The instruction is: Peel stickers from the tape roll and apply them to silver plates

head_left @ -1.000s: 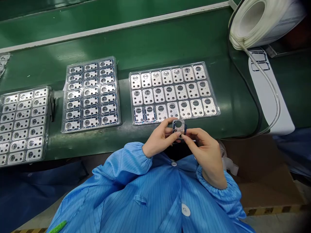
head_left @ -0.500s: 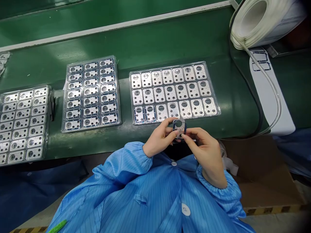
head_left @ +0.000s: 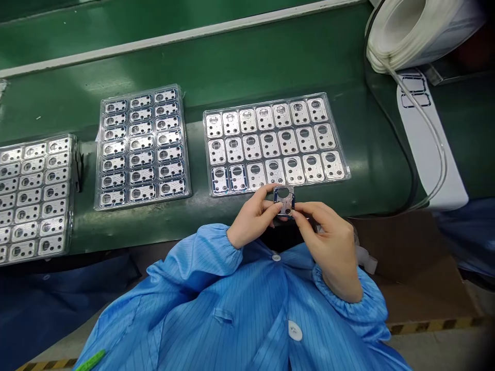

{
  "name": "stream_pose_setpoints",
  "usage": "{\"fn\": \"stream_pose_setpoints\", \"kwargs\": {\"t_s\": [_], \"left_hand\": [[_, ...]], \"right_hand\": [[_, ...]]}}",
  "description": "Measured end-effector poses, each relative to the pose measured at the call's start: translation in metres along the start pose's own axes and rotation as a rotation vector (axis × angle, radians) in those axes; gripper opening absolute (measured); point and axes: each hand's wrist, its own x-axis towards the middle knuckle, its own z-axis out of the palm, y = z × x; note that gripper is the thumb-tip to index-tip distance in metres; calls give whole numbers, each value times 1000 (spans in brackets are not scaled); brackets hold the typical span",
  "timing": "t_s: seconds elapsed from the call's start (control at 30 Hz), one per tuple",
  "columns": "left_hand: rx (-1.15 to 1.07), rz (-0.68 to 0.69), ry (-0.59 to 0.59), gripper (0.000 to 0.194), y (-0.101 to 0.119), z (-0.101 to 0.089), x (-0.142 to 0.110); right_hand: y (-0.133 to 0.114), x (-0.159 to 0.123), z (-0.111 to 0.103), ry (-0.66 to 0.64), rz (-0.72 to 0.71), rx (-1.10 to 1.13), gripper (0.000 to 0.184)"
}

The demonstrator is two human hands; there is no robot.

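Observation:
Between my hands, just over the bench's front edge, is a small silver metal plate (head_left: 285, 195) with a large round hole and a dark blue border. My left hand (head_left: 256, 215) grips its left side, thumb on the face and fingers behind. At the lower right corner, my right hand (head_left: 327, 237) pinches the plate between thumb and forefinger. Right behind them lies a clear tray (head_left: 347, 174) filled with rows of similar plates. Two plates in its front row, such as the blue-edged plate (head_left: 219, 179), have dark blue borders; the others in it look plain silver.
To the left on the green bench (head_left: 232, 62) lie a second filled tray (head_left: 187, 170) and a third filled tray (head_left: 69, 206). At right stand a large white roll (head_left: 436, 36) and a white strip (head_left: 433, 149) with blue-outlined frames, crossed by cables. A brown box (head_left: 410, 268) sits below.
The held plate has turned slightly and its face shows more plainly. My fingers have shifted a little on it. The whole view has moved slightly.

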Motion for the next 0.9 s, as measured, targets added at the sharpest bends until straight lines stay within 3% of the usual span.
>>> {"fn": "stream_pose_setpoints", "kwargs": {"t_s": [0.3,0.53,0.9], "left_hand": [[87,12,38,49,-3,0,1],[57,19,39,49,-3,1,1],[66,32,39,49,-5,0,2]], "right_hand": [[-4,-2,1,69,-38,-77,12],[-6,-2,-1,44,-38,-83,10],[-6,-1,1,29,108,-1,9]]}}
